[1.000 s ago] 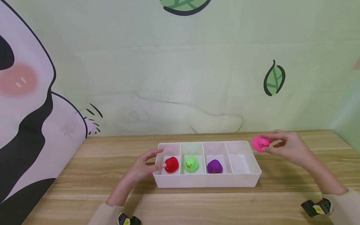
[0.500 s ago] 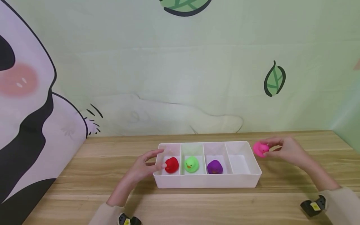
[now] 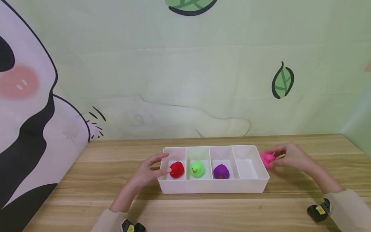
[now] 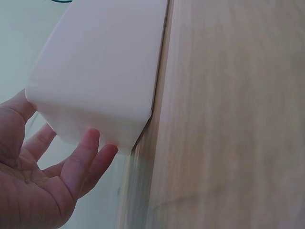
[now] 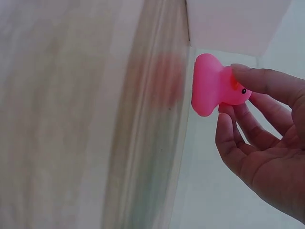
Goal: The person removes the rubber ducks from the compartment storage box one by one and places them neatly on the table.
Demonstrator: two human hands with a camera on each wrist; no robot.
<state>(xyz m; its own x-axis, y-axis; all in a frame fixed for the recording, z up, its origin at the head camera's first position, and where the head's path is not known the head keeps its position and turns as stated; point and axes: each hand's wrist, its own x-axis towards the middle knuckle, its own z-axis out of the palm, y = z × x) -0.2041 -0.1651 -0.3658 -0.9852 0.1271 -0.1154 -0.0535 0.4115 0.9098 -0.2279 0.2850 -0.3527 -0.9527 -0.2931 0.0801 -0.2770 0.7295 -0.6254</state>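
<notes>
In the head view, my right hand [image 3: 291,158] pinches a pink rubber duck [image 3: 267,160] by its head, just beyond the right end of a white divided box [image 3: 213,187]. The right wrist view has the pink duck [image 5: 206,86] low over the table, its flat base toward the wood. My left hand [image 3: 149,170] grips the box's left end, thumb at the rim and fingers [image 4: 88,145] against the end wall. From left to right, the compartments hold a red duck [image 3: 176,169], a green duck [image 3: 197,169] and a purple duck [image 3: 221,171]. The rightmost compartment is bare.
The box stands on a wood-grain table [image 3: 208,212]. Behind it hangs a pale green backdrop [image 3: 185,74] printed with leaves and a large panda [image 3: 26,122] at left. A small black device sits at each wrist.
My right hand has lowered the pink duck toward the table beside the box's right end. The left hand, box and other ducks stay where they were.
</notes>
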